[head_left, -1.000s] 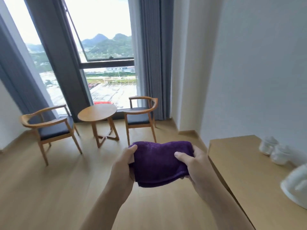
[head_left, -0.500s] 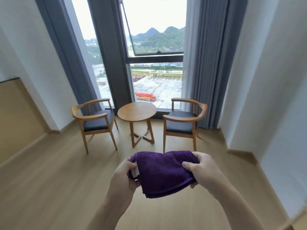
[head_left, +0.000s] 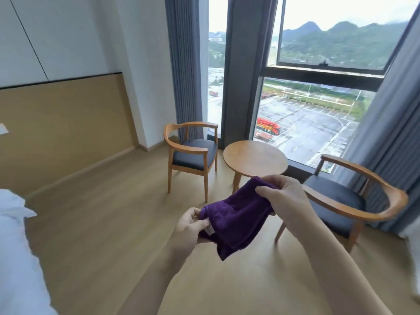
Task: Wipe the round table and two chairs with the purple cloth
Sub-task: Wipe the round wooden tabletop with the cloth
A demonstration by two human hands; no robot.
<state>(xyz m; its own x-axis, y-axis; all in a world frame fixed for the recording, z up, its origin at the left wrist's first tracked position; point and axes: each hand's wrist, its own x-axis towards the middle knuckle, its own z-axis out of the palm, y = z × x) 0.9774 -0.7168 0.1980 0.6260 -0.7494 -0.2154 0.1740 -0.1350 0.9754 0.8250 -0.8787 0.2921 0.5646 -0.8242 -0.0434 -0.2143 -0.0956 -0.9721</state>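
Purple cloth (head_left: pixel 236 218) is held in the air before the round surface (head_left: pixel 255 158), gripped at its lower end by the left hand (head_left: pixel 191 226) and pinched at its upper end by the right hand (head_left: pixel 284 196). One chair (head_left: pixel 193 153) stands left of the surface, the other (head_left: pixel 345 201) right.

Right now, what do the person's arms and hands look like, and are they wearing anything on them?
Both forearms are bare, with no sleeves in view. The left hand and right hand wear no gloves; no rings, watch or bracelets are visible.
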